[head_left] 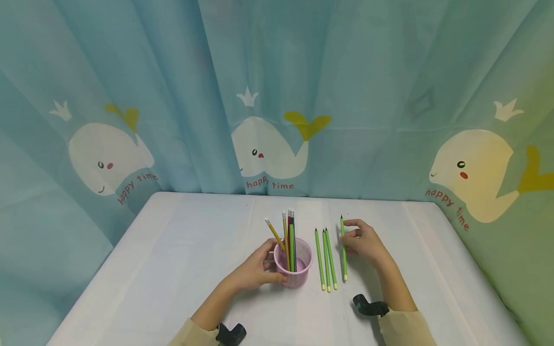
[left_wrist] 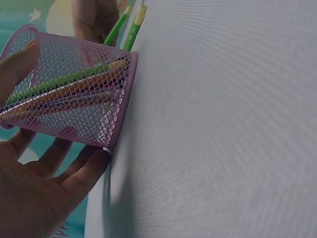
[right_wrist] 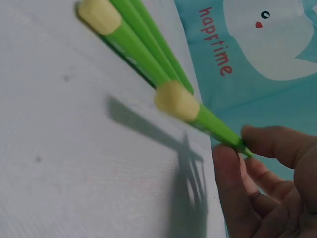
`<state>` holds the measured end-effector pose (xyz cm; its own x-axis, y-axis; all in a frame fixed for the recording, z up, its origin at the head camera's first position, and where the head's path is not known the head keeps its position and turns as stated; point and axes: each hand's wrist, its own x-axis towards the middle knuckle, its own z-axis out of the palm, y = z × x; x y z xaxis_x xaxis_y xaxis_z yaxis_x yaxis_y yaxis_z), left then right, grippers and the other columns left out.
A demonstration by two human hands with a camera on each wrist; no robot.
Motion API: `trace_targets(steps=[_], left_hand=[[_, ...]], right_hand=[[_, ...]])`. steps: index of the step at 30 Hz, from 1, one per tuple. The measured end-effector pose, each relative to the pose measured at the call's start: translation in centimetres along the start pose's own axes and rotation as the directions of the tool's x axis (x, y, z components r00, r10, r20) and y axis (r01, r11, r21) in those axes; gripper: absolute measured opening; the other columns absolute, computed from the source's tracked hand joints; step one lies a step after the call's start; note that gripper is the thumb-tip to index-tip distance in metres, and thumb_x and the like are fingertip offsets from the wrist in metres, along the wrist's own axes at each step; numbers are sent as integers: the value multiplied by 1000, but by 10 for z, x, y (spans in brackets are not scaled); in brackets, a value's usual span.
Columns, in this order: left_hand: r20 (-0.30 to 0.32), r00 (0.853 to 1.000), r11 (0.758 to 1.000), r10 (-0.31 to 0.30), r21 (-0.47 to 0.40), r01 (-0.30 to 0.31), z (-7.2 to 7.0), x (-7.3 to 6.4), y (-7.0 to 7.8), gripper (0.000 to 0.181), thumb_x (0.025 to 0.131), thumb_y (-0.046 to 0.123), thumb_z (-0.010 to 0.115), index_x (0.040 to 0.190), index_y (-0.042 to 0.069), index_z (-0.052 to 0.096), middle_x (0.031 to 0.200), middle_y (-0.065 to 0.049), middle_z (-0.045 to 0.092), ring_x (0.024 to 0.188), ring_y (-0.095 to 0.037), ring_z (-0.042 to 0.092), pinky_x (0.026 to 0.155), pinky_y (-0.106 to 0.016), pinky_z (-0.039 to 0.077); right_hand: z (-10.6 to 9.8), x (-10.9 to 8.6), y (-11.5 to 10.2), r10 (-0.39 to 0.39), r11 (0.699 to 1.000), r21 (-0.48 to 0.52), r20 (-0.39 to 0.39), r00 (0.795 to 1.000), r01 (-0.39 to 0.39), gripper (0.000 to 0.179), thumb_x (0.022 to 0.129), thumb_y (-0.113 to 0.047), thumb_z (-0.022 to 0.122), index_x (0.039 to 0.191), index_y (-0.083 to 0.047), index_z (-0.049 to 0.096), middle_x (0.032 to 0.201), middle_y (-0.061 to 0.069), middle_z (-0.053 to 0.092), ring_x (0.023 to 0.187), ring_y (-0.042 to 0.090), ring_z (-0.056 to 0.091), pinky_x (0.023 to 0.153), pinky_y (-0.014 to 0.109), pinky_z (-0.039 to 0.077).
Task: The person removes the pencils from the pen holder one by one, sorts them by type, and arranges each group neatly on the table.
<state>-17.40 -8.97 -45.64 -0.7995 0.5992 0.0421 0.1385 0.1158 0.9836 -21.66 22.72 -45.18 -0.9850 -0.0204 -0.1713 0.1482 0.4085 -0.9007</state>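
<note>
My left hand (head_left: pixel 255 271) holds a pink mesh pencil cup (head_left: pixel 295 281) by its left side, fingers and thumb spread around the mesh. Several pencils lean upright inside it: yellow ones (head_left: pixel 274 232) with eraser ends, a green one, a red one and a dark one. The right hand (head_left: pixel 365 244) pinches a light green pencil (head_left: pixel 344 265) between thumb and fingers, its dark tip pointing away and its pale yellow end toward me. In the right wrist view that pale end (right_wrist: pixel 177 100) hangs above its own shadow.
Three more green pencils (head_left: pixel 321 262) lie side by side between the cup and the right hand, tips pointing away. All stand on a white-covered table (head_left: pixel 173 250). A blue-green curtain (head_left: pixel 368 96) with whale prints hangs behind the table's far edge. Dark wrist mounts (head_left: pixel 370 306) sit at both cuffs.
</note>
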Motion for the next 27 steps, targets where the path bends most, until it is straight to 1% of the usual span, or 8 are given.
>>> trace_targets(steps=[4, 7, 12, 16, 22, 24, 27], left_hand=[[-3, 1000, 1000, 3, 2, -3, 0, 0, 0, 71, 70, 10, 79, 127, 16, 37, 128, -9, 45, 116, -26, 51, 93, -32, 46], [-5, 1000, 1000, 7, 1, -7, 0, 0, 0, 71, 70, 10, 79, 127, 14, 37, 129, -10, 45, 117, -28, 50, 94, -34, 45], [0, 1000, 1000, 14, -6, -14, 0, 0, 0, 70, 71, 9, 78, 127, 13, 37, 128, -11, 44, 117, -29, 50, 94, -35, 45], [14, 1000, 1000, 14, -14, -14, 0, 0, 0, 70, 72, 10, 77, 128, 12, 36, 128, -13, 44, 115, -29, 51, 93, -34, 46], [15, 1000, 1000, 13, -19, -13, 1, 0, 2, 72, 72, 6, 77, 129, 13, 35, 129, -14, 44, 114, -28, 52, 93, -35, 46], [8, 1000, 1000, 5, -17, -5, 1, -1, 4, 72, 71, 5, 77, 129, 12, 35, 129, -14, 44, 115, -30, 51, 93, -35, 46], [-2, 1000, 1000, -2, -23, 2, 2, -3, 9, 71, 71, 1, 76, 128, 8, 36, 128, -16, 44, 116, -35, 49, 94, -38, 45]], right_hand=[[3, -2, -1, 26, 999, -28, 43, 999, -25, 55, 79, -7, 68, 128, -9, 43, 88, 13, 56, 65, 21, 58, 60, 33, 54], [6, -3, -2, 32, 998, -48, 54, 998, -30, 54, 78, -7, 69, 126, -9, 45, 85, 12, 57, 61, 21, 57, 58, 33, 53], [10, -4, 0, 33, 995, -95, 73, 997, -26, 53, 77, -8, 70, 125, -6, 46, 84, 11, 58, 63, 20, 58, 57, 32, 53], [14, -3, 2, 57, 992, -118, 72, 996, -48, 52, 75, -9, 71, 122, -9, 49, 84, 11, 57, 62, 20, 58, 57, 32, 53], [17, -4, 0, 69, 990, -130, 66, 995, -60, 51, 76, -9, 71, 122, -10, 49, 84, 11, 57, 59, 21, 58, 55, 32, 52], [17, -5, -1, 65, 990, -126, 70, 995, -56, 51, 77, -9, 71, 122, -9, 49, 83, 11, 57, 59, 21, 59, 55, 33, 52], [17, -5, -2, 54, 992, -117, 79, 995, -44, 51, 77, -9, 71, 123, -8, 49, 83, 11, 57, 60, 22, 59, 56, 33, 53]])
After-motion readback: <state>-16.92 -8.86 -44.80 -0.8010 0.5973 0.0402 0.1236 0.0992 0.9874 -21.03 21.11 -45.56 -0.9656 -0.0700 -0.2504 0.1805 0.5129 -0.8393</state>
